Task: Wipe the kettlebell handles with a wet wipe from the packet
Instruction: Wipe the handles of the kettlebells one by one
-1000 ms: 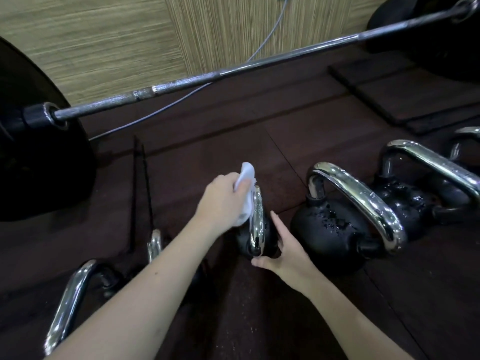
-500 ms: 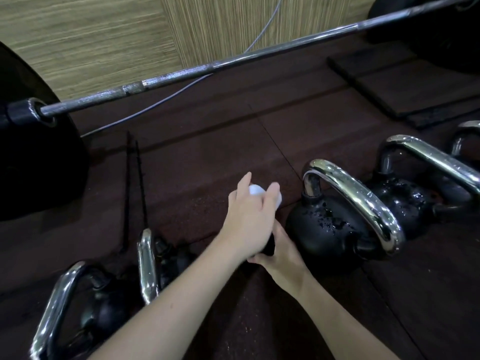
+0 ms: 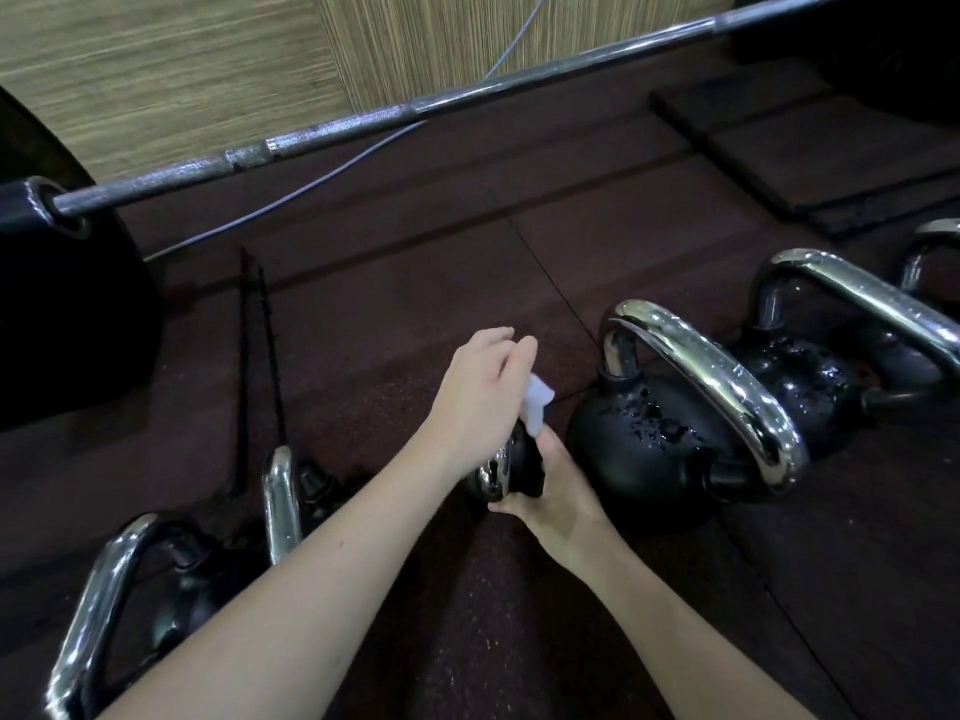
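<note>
Dark rubber floor point(image 3: 415, 314) meets a wood-grain wall point(image 3: 156, 70); a barbell point(image 3: 363, 124) crosses the far side, with a grey cable point(image 3: 332, 171) running beneath it.

The small kettlebell point(image 3: 524, 467) stands at centre on the floor, largely hidden by both hands. Only a short chrome section of its handle point(image 3: 496, 472) shows. The wet wipe point(image 3: 692, 400) is a white wad pinched against the handle top by the left hand point(image 3: 472, 402), whose fingers point(image 3: 522, 358) curl over it from the left. The right hand point(image 3: 553, 493) cups the kettlebell body from the near right side, fingers wrapped against it, palm upward.

Just right stands a larger kettlebell point(image 3: 649, 439), beaded with droplets, under a chrome handle. Another kettlebell point(image 3: 810, 387) sits behind it. Two more chrome-handled kettlebells point(image 3: 208, 579) stand at near left, partly covered by the left forearm. A black weight plate point(image 3: 67, 324) fills the left edge.
</note>
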`<state>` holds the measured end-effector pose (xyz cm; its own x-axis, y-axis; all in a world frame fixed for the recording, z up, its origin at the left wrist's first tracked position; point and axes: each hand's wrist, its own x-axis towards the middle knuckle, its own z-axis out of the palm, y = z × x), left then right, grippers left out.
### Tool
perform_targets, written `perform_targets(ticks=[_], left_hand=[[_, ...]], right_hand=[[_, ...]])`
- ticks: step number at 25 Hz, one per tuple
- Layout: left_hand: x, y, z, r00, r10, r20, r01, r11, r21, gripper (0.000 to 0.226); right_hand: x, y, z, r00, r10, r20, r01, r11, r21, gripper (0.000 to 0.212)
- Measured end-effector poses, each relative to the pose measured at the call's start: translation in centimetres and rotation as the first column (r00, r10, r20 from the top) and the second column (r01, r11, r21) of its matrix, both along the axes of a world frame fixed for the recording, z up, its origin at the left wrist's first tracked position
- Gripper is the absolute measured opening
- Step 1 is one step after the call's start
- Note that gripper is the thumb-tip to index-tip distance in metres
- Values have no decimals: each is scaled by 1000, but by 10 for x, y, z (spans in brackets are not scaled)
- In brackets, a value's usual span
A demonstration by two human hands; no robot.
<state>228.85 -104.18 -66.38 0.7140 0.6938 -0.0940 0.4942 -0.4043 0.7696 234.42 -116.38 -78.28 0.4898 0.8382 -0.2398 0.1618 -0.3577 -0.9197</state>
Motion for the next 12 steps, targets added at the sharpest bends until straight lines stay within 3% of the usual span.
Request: perform_targets(ticks=[2, 4, 5, 7, 9, 12], left_hand=[[-24, -16, 1, 996, -70, 47, 70, 997, 19, 51], [-50, -33, 0, 984, -167, 59, 163, 985, 60, 39], [-59, -37, 0, 979, -202, 42, 198, 977, 77, 32], [-58, -32, -6, 977, -205, 61, 201, 978, 60, 23], [-37, -15, -10, 986, -142, 88, 144, 990, -10, 20], [3, 18, -6, 999, -24, 30, 29, 987, -160, 25]], right_hand=[[2, 3, 1, 1000, 21, -18, -22, 1000, -17, 84], [5, 4, -12, 998, 38, 59, -38, 999, 5, 62], [7, 4, -16, 998, 38, 58, -40, 999, 27, 62], [0, 2, 1, 997, 71, 28, -72, 996, 49, 81], [-2, 0, -1, 995, 31, 95, -32, 999, 11, 90], [1, -1, -1, 999, 13, 46, -15, 998, 57, 93]])
